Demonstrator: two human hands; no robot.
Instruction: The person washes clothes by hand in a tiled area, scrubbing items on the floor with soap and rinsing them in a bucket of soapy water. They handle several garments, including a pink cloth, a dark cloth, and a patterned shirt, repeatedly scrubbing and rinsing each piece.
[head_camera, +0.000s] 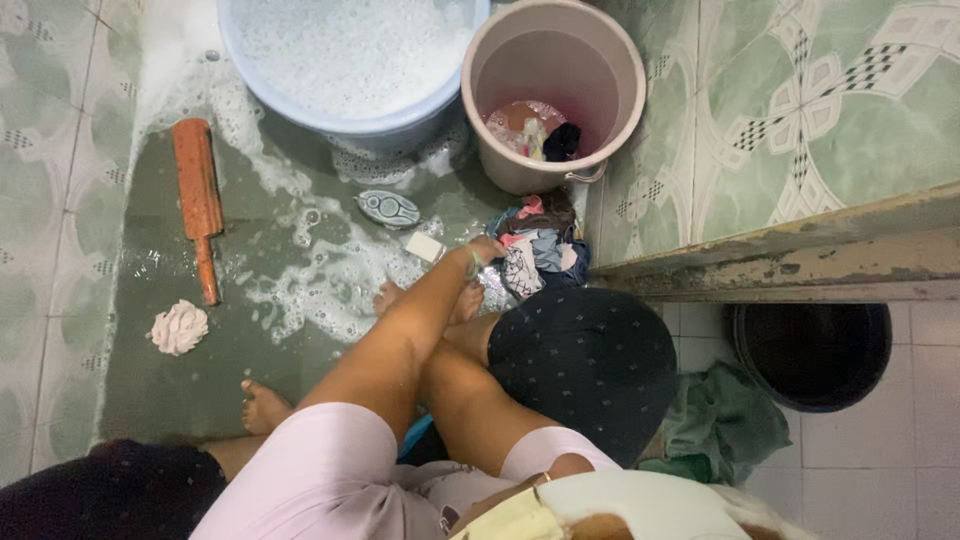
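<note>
My left hand reaches forward across my body to a heap of mixed wet clothes on the soapy floor, and its fingers close on a garment at the heap's left edge. My right forearm crosses under the left arm. A bit of skin on the wet floor may be my right hand, but too little of it shows to tell its state. A white soap bar lies just left of my left hand. A pale scrubbing brush sits beyond it.
A blue basin full of suds stands at the top, with a pink bucket holding clothes beside it. A wooden paddle and a wrung cloth ball lie left. A concrete ledge, black bucket and green cloth are right.
</note>
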